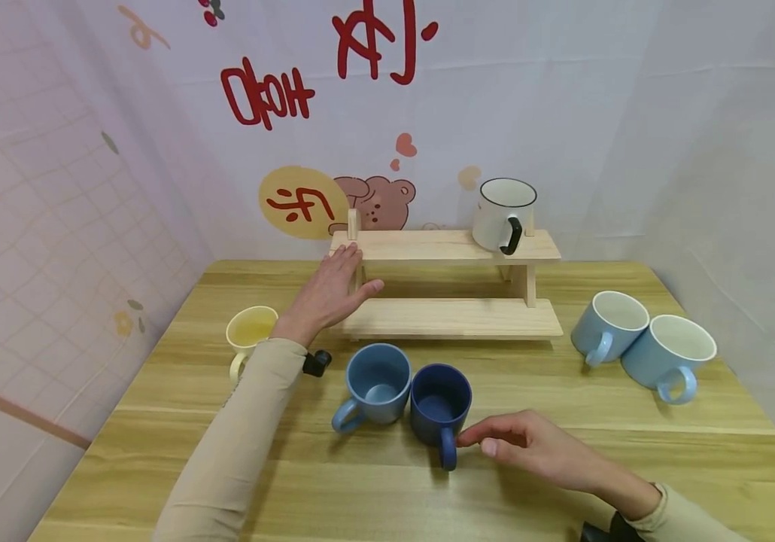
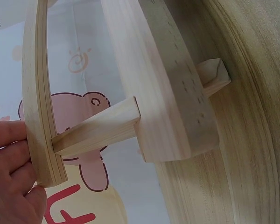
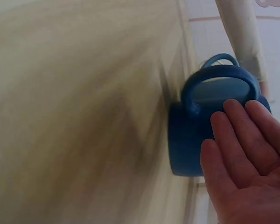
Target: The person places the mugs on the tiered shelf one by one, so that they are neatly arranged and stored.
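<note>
the left arm (image 1: 241, 440) was stretched forward, left grip (image 1: 329, 293) palm down, thumb spread; the right grip (image 1: 539, 452) pointed inward, nearer the body, fingers slightly bent.

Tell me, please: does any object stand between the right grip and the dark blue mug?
Nothing visible does. The right grip is right beside the mug's handle. The lighter blue mug stands on the dark blue mug's far side, out of the way.

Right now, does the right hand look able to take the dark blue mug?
Probably yes: the right hand is beside the dark blue mug and close to its handle, with nothing visible blocking the way.
</note>
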### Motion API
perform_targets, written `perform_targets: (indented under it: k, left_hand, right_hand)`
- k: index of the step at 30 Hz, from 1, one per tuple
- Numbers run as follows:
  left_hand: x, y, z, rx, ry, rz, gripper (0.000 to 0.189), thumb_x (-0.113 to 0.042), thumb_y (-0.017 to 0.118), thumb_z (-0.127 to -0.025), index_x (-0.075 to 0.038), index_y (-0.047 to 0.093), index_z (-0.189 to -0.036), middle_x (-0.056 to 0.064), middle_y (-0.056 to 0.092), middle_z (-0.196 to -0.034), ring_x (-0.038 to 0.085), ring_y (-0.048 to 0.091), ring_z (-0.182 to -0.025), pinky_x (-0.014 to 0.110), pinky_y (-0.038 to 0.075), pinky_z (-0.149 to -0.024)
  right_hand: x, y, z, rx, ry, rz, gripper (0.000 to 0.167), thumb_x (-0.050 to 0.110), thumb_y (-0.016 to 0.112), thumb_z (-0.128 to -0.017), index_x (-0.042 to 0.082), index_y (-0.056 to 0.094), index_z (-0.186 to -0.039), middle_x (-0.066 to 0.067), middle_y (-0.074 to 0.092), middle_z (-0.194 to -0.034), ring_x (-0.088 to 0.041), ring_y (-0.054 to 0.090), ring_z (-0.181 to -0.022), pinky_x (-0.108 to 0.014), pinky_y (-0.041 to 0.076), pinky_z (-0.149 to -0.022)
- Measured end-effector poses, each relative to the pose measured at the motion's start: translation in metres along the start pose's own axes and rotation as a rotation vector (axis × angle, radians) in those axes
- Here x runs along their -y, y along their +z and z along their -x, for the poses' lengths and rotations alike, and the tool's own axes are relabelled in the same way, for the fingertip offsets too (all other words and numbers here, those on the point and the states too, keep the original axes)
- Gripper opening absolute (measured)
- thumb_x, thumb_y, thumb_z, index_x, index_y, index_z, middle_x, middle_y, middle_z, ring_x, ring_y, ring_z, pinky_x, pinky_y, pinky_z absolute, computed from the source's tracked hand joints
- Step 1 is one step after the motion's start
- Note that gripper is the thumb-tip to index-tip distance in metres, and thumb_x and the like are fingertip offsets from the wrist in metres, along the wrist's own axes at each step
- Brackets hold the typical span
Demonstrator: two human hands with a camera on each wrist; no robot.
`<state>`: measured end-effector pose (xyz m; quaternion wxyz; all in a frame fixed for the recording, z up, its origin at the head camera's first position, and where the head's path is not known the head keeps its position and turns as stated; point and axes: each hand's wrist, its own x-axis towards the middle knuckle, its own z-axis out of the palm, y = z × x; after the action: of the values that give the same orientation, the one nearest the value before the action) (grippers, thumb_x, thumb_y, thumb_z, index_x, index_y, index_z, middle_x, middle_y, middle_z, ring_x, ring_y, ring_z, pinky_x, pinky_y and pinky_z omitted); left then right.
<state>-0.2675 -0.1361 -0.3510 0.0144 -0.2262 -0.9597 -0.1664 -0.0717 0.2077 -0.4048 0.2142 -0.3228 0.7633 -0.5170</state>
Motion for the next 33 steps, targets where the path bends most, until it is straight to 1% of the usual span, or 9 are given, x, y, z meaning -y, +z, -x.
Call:
perform_targets:
  k: [6,12,14,17,19,21,22,27,33]
  left_hand:
    - [-0.001,-0.002,-0.001,-0.012,0.006,-0.001,0.092,-0.067,0.039,-0.103,0.002,0.025,-0.162,0.017,0.018,-0.171,0.032,0.011,-0.159,0.043,0.006,-0.129]
    - [-0.001,-0.003,-0.001,-0.012,-0.001,-0.007,0.091,-0.067,0.04,-0.103,0.002,0.026,-0.162,0.017,0.019,-0.171,0.032,0.011,-0.159,0.044,0.007,-0.129]
    - [-0.001,-0.003,-0.001,-0.013,-0.002,-0.004,0.091,-0.067,0.04,-0.103,0.002,0.027,-0.162,0.017,0.019,-0.171,0.032,0.011,-0.159,0.044,0.007,-0.129]
    - [-0.001,-0.003,0.0,-0.015,-0.002,0.0,0.091,-0.067,0.04,-0.103,0.002,0.027,-0.162,0.017,0.02,-0.171,0.032,0.011,-0.159,0.043,0.007,-0.129]
    - [-0.001,-0.003,0.0,-0.016,0.0,0.002,0.091,-0.067,0.04,-0.103,0.002,0.027,-0.162,0.017,0.02,-0.171,0.032,0.011,-0.159,0.044,0.006,-0.129]
    - [-0.001,-0.002,0.0,-0.016,0.0,0.003,0.091,-0.067,0.04,-0.103,0.002,0.027,-0.162,0.017,0.02,-0.171,0.032,0.011,-0.159,0.044,0.007,-0.129]
    - [-0.001,-0.002,0.0,-0.016,0.001,0.004,0.091,-0.067,0.041,-0.103,0.002,0.027,-0.162,0.017,0.02,-0.171,0.032,0.011,-0.159,0.044,0.007,-0.129]
    - [-0.002,-0.002,0.0,-0.013,0.0,0.005,0.091,-0.067,0.041,-0.103,0.002,0.027,-0.162,0.017,0.02,-0.171,0.032,0.011,-0.159,0.044,0.006,-0.129]
    - [-0.002,-0.001,0.0,0.003,-0.007,-0.003,0.092,-0.068,0.038,-0.103,0.001,0.025,-0.162,0.017,0.017,-0.171,0.032,0.009,-0.159,0.043,0.005,-0.129]
  right_hand:
    - [-0.006,0.003,-0.004,0.028,0.002,-0.046,0.032,0.009,0.047,-0.11,0.012,0.072,-0.13,-0.002,0.073,-0.125,-0.012,0.064,-0.118,-0.023,0.052,-0.098]
    - [-0.008,0.006,-0.008,0.052,0.036,-0.109,0.032,0.012,0.047,-0.111,0.009,0.072,-0.13,-0.001,0.073,-0.126,-0.012,0.064,-0.117,-0.021,0.05,-0.098]
    - [-0.009,0.009,-0.011,0.064,0.021,-0.141,0.032,0.012,0.047,-0.111,0.008,0.072,-0.13,-0.002,0.073,-0.126,-0.013,0.065,-0.118,-0.022,0.05,-0.099]
    - [-0.01,0.013,-0.016,0.093,-0.052,-0.208,0.033,0.009,0.045,-0.111,0.004,0.07,-0.132,-0.011,0.072,-0.128,-0.018,0.065,-0.122,-0.023,0.049,-0.104]
    - [-0.011,0.015,-0.018,0.12,-0.09,-0.273,0.034,0.007,0.044,-0.111,0.001,0.067,-0.135,-0.017,0.069,-0.131,-0.021,0.063,-0.127,-0.024,0.047,-0.107]
    - [-0.011,0.017,-0.02,0.14,-0.106,-0.326,0.035,0.006,0.041,-0.111,-0.001,0.065,-0.137,-0.022,0.066,-0.134,-0.023,0.061,-0.13,-0.025,0.045,-0.11]
    - [-0.012,0.018,-0.02,0.145,-0.095,-0.344,0.036,0.006,0.041,-0.112,-0.001,0.064,-0.138,-0.022,0.066,-0.135,-0.023,0.061,-0.131,-0.024,0.044,-0.11]
    - [-0.013,0.02,-0.022,0.149,-0.055,-0.36,0.036,0.01,0.041,-0.112,0.001,0.066,-0.137,-0.019,0.067,-0.135,-0.023,0.061,-0.131,-0.023,0.044,-0.11]
    - [-0.015,0.02,-0.022,0.153,-0.068,-0.368,0.035,0.008,0.042,-0.112,-0.002,0.066,-0.135,-0.018,0.068,-0.134,-0.021,0.061,-0.13,-0.023,0.044,-0.109]
